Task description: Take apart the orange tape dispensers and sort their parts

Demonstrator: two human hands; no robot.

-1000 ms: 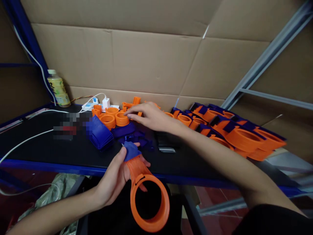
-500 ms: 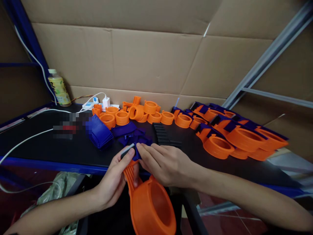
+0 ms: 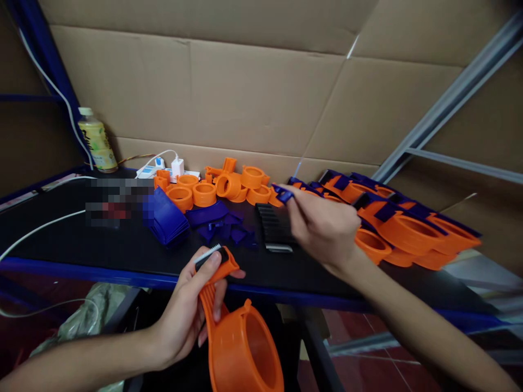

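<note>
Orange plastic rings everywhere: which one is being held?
The orange plastic ring with a handle, in the person's left hand. A white-toothed black strip sits at its handle's end; the other orange rings rest along the black tabletop.

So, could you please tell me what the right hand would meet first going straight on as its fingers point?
Leading with its blue piece, the right hand would probably meet the orange rings; depth is unclear, so it might pass above them.

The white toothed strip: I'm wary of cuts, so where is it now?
In the head view, below and left of centre, the white toothed strip edges the black piece on the orange holder in the left hand.
</note>
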